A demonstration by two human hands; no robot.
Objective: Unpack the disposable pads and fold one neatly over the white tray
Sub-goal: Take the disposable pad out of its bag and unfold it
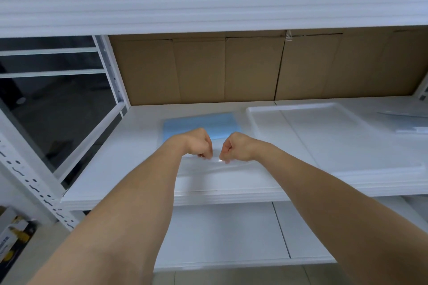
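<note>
Two bare arms reach out over a white shelf. The left hand and the right hand sit close together in the middle, with a small gap between them. Both have their fingers curled down. Each hand pinches the near edge of a clear bag. The bag lies flat on the shelf and is see-through, so it is hard to make out.

The blue pads lie flat just past the hands, on the far side. It looks like they are in the far end of the bag, but that is hard to tell.

The white tray sits on the shelf to the right of the pads, just beside them. More clear plastic lies far to the right.

Brown boxes stand along the back of the shelf. More boxes sit on the shelf above.
</note>
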